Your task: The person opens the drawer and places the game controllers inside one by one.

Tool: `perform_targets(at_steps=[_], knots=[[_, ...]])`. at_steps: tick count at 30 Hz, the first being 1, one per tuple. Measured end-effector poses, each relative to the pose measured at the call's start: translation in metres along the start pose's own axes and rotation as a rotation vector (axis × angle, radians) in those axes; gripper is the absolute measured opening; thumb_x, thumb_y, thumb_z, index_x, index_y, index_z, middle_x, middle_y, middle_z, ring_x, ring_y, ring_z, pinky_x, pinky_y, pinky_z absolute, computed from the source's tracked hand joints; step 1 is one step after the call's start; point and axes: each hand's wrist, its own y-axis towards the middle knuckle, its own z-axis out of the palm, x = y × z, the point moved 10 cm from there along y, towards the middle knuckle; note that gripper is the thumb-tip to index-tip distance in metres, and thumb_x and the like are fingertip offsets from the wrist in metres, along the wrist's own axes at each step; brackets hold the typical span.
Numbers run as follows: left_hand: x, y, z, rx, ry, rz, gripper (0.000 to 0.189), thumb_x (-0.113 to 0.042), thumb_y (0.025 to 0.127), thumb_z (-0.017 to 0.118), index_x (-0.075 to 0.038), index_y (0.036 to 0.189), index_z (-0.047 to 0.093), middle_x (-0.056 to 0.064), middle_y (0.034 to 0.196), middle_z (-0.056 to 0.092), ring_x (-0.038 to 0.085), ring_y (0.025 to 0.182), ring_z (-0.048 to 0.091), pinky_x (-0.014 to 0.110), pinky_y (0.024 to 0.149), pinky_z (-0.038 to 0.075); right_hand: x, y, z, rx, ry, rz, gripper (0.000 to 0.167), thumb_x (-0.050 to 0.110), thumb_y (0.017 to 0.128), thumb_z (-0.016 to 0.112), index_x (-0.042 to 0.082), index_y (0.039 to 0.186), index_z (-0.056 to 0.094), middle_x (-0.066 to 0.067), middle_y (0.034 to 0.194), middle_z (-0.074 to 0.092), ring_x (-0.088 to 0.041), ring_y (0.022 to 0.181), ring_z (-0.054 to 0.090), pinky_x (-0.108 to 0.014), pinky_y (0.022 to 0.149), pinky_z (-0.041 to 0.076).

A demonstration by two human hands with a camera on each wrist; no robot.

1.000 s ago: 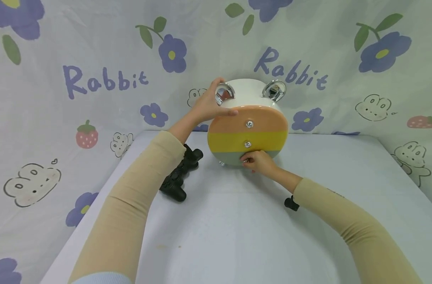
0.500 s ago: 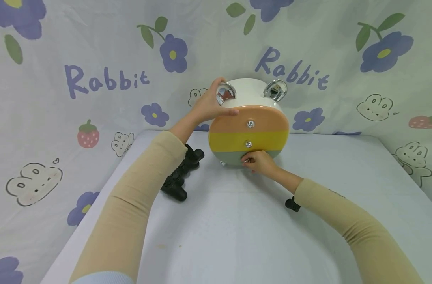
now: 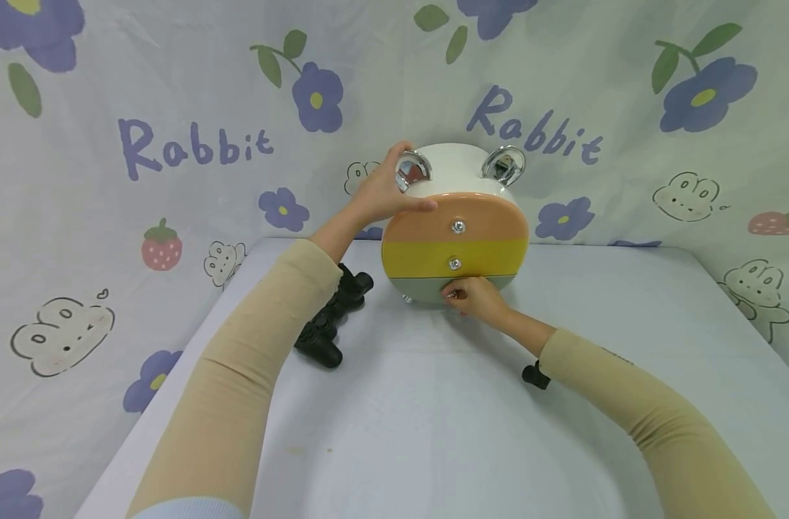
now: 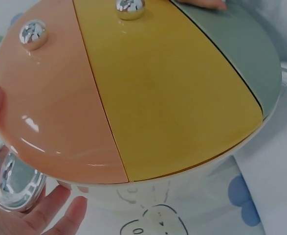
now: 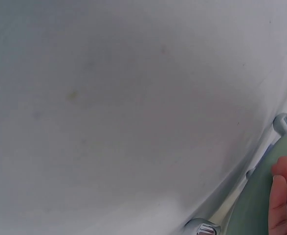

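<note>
Just right of frame center, a striped box [image 3: 420, 259] stands gripped by a left hand [image 3: 382, 192].
Lower, fingers of the right hand [image 3: 481, 298] pinch the green drawer knob [image 3: 452, 294]; a black controller [image 3: 327, 321] lies left.

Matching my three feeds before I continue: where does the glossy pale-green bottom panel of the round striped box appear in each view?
Head: the pale-green panel is just right of and below centre, under the glossy yellow panel.
Left wrist: upper right.
Right wrist: lower right corner, cut off by the picture's edge.
Shared landmark: the bare right hand, in front of the panel in all three, only partly shown in both wrist views.
</note>
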Motion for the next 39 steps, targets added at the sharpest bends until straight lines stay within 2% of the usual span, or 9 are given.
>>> perform_targets(at_steps=[12,17,25,30,34,39], knots=[[0.0,-0.001,0.001,0.007,0.0,-0.004,0.103,-0.049,0.064,0.078,-0.025,0.142,0.015,0.005,0.136,0.042,0.023,0.118,0.045,0.044,0.096,0.038,0.002,-0.006,0.002,0.01,-0.024,-0.021,0.012,0.007,0.082,0.066,0.001,0.092,0.07,-0.008,0.074,0.068,-0.015,0.048,0.058,-0.02,0.052,0.046],[-0.001,-0.001,0.0,0.005,0.002,-0.005,0.102,-0.049,0.064,0.078,-0.026,0.141,0.016,0.005,0.137,0.041,0.023,0.119,0.044,0.045,0.096,0.038,0.006,-0.012,0.003,0.022,-0.017,-0.019,0.012,0.008,0.083,0.066,0.002,0.092,0.07,-0.009,0.074,0.068,-0.016,0.049,0.058,-0.02,0.052,0.045],[0.0,-0.001,0.001,0.01,0.018,-0.012,0.103,-0.05,0.064,0.077,-0.026,0.142,0.014,0.005,0.14,0.039,0.023,0.122,0.042,0.045,0.098,0.036,0.016,-0.024,0.003,0.023,-0.045,-0.058,0.012,0.009,0.082,0.066,0.003,0.091,0.07,-0.006,0.067,0.067,-0.003,0.045,0.051,-0.019,0.051,0.043],[-0.002,-0.003,0.001,0.014,0.016,-0.007,0.102,-0.049,0.065,0.077,-0.026,0.142,0.014,0.005,0.14,0.038,0.023,0.122,0.042,0.045,0.098,0.037,0.02,-0.029,0.004,0.028,-0.049,-0.056,0.012,0.009,0.082,0.066,0.004,0.092,0.071,-0.005,0.062,0.064,-0.002,0.045,0.047,-0.019,0.052,0.041],[-0.002,-0.003,0.0,0.013,0.004,-0.01,0.101,-0.048,0.065,0.078,-0.026,0.142,0.015,0.005,0.139,0.039,0.023,0.121,0.043,0.045,0.098,0.037,0.022,-0.034,0.005,0.036,-0.044,-0.068,0.013,0.009,0.082,0.066,0.003,0.093,0.07,-0.007,0.062,0.065,-0.002,0.045,0.047,-0.019,0.052,0.04],[-0.001,-0.003,0.001,0.017,-0.003,-0.015,0.102,-0.048,0.066,0.077,-0.025,0.142,0.014,0.005,0.14,0.038,0.023,0.122,0.042,0.045,0.099,0.036,0.023,-0.041,0.008,0.039,-0.058,-0.08,0.012,0.01,0.082,0.066,0.005,0.093,0.071,-0.003,0.062,0.064,0.001,0.046,0.044,-0.019,0.05,0.04]])
